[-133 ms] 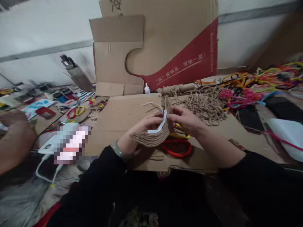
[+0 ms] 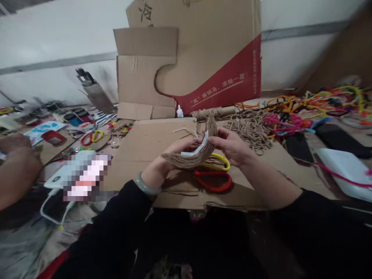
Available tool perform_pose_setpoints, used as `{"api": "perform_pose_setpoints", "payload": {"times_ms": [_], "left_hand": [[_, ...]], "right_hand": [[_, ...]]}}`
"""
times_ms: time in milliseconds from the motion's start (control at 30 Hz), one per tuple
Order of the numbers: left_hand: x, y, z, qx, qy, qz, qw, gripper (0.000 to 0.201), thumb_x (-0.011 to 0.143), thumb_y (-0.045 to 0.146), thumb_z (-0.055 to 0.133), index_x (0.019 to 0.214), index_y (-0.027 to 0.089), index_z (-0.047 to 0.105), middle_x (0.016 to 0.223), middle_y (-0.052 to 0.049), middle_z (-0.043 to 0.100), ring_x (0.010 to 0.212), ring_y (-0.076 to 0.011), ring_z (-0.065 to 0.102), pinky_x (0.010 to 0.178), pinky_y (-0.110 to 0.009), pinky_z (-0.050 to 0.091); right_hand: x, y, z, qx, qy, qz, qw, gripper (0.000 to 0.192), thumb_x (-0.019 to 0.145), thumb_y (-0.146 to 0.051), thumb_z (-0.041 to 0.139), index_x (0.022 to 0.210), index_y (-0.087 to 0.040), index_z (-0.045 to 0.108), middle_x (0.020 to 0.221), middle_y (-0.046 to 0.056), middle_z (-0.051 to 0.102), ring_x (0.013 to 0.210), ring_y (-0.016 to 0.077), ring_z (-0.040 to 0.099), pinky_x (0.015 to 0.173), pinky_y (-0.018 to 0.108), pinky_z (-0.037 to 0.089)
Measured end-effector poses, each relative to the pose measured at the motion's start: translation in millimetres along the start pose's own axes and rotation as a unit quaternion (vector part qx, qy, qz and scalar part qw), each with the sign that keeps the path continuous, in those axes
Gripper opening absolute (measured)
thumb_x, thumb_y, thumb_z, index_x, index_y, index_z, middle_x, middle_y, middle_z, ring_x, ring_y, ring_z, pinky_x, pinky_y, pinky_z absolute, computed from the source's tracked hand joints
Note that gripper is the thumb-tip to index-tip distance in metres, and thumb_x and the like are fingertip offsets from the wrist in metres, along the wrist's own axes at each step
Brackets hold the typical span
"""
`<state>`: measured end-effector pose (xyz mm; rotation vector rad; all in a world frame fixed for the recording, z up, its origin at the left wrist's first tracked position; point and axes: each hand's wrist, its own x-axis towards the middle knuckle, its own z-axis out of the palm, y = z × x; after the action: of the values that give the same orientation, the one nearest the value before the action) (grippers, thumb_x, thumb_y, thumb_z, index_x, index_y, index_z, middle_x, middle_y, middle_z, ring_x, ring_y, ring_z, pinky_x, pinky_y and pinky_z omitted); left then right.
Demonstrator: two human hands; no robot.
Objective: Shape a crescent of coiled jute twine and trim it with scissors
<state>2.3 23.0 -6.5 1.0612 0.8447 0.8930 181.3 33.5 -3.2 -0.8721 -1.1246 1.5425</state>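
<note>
Both my hands hold a curved piece wrapped in brown jute twine (image 2: 190, 159), with a white strip along its inner edge. My left hand (image 2: 171, 157) grips its lower left end, and my right hand (image 2: 231, 145) pinches its raised right end. The piece hovers above a flat cardboard sheet (image 2: 145, 155). Under it lie a red ring (image 2: 213, 182) and a yellow ring (image 2: 219, 162). A loose twine end sticks out near the top of the piece.
A tall cardboard box with a red band (image 2: 203, 58) stands behind. A pile of jute twine (image 2: 250, 130) and bright coloured cords (image 2: 319, 104) lie to the right, a white tray (image 2: 344, 168) further right. Another person's arm (image 2: 17, 170) rests at the left among scattered clutter.
The twine-wrapped piece and both my hands have risen slightly and the piece has tilted flatter. The view has shifted a little.
</note>
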Motion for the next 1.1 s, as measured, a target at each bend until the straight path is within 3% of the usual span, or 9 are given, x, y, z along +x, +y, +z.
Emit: {"api": "perform_pose_setpoints", "payload": {"times_ms": [33, 167, 200, 267, 333, 367, 533, 733, 1100], "left_hand": [[4, 4, -5.0, -0.023, 0.007, -0.036, 0.999, 0.019, 0.074, 0.031, 0.064, 0.08, 0.015, 0.071, 0.085, -0.008, 0.072, 0.078, -0.0196, 0.067, 0.076, -0.034, 0.052], [9, 31, -35.1, -0.003, 0.177, 0.072, 0.981, 0.019, 0.08, 0.03, 0.054, 0.082, 0.015, 0.066, 0.084, -0.006, 0.071, 0.078, -0.0151, 0.065, 0.071, -0.028, 0.051], [8, 38, -41.4, 0.045, 0.246, 0.121, 0.961, 0.017, 0.079, 0.029, 0.056, 0.081, 0.015, 0.065, 0.082, -0.005, 0.07, 0.076, -0.0138, 0.064, 0.069, -0.026, 0.05], [8, 51, -46.4, 0.179, 0.358, 0.27, 0.876, 0.013, 0.076, 0.024, 0.06, 0.085, 0.017, 0.065, 0.086, -0.003, 0.069, 0.08, -0.0122, 0.062, 0.074, -0.024, 0.048], [10, 57, -39.4, 0.314, 0.376, 0.359, 0.794, 0.014, 0.075, 0.022, 0.061, 0.087, 0.017, 0.067, 0.087, -0.003, 0.07, 0.082, -0.0126, 0.062, 0.081, -0.026, 0.047], [12, 58, -32.5, 0.367, 0.354, 0.37, 0.777, 0.014, 0.077, 0.022, 0.06, 0.087, 0.017, 0.068, 0.087, -0.004, 0.07, 0.08, -0.0128, 0.062, 0.08, -0.026, 0.047], [39, 46, -1.5, 0.507, 0.209, 0.297, 0.782, 0.021, 0.08, 0.02, 0.056, 0.093, 0.017, 0.072, 0.086, -0.006, 0.073, 0.078, -0.0157, 0.064, 0.077, -0.028, 0.048], [63, 34, -9.5, 0.487, 0.113, 0.206, 0.841, 0.028, 0.081, 0.013, 0.05, 0.096, 0.018, 0.073, 0.083, -0.004, 0.072, 0.065, -0.0124, 0.062, 0.068, -0.026, 0.048], [64, 19, -20.5, 0.45, 0.105, 0.147, 0.874, 0.022, 0.082, 0.019, 0.05, 0.087, 0.017, 0.071, 0.06, 0.001, 0.062, 0.052, -0.0091, 0.053, 0.053, -0.022, 0.039]], "right_hand": [[0, -3, -1, 0.001, 0.015, -0.004, 1.0, 0.032, 0.053, -0.027, 0.082, 0.079, -0.019, 0.066, 0.078, -0.002, 0.067, 0.069, 0.0114, 0.059, 0.066, 0.027, 0.05], [8, -13, -7, -0.029, 0.062, -0.016, 0.998, 0.03, 0.056, -0.029, 0.078, 0.079, -0.02, 0.061, 0.075, -0.003, 0.064, 0.064, 0.0103, 0.057, 0.057, 0.024, 0.047], [12, -14, -7, -0.04, 0.072, -0.022, 0.996, 0.03, 0.057, -0.03, 0.077, 0.079, -0.02, 0.06, 0.075, -0.003, 0.064, 0.063, 0.0104, 0.057, 0.056, 0.024, 0.046], [24, -14, -4, -0.063, 0.091, -0.04, 0.993, 0.03, 0.058, -0.029, 0.074, 0.081, -0.02, 0.057, 0.077, -0.003, 0.063, 0.064, 0.0111, 0.058, 0.056, 0.025, 0.046], [36, -10, 4, -0.084, 0.101, -0.059, 0.99, 0.032, 0.059, -0.029, 0.072, 0.084, -0.02, 0.055, 0.08, -0.002, 0.063, 0.068, 0.0124, 0.059, 0.06, 0.027, 0.048], [42, -6, 8, -0.092, 0.101, -0.067, 0.988, 0.033, 0.059, -0.029, 0.071, 0.086, -0.021, 0.054, 0.082, -0.002, 0.063, 0.07, 0.0132, 0.059, 0.062, 0.029, 0.049], [61, 19, 19, -0.081, 0.082, -0.084, 0.99, 0.038, 0.057, -0.032, 0.068, 0.09, -0.022, 0.051, 0.081, -0.002, 0.064, 0.073, 0.016, 0.06, 0.065, 0.032, 0.05], [68, 39, 5, -0.048, 0.056, -0.082, 0.994, 0.036, 0.055, -0.029, 0.069, 0.087, -0.022, 0.053, 0.074, -0.004, 0.063, 0.069, 0.0135, 0.058, 0.064, 0.028, 0.05], [73, 52, -8, -0.126, 0.005, -0.085, 0.988, 0.029, 0.063, -0.03, 0.07, 0.087, -0.021, 0.056, 0.077, -0.002, 0.062, 0.07, 0.0148, 0.058, 0.067, 0.031, 0.05]]}}
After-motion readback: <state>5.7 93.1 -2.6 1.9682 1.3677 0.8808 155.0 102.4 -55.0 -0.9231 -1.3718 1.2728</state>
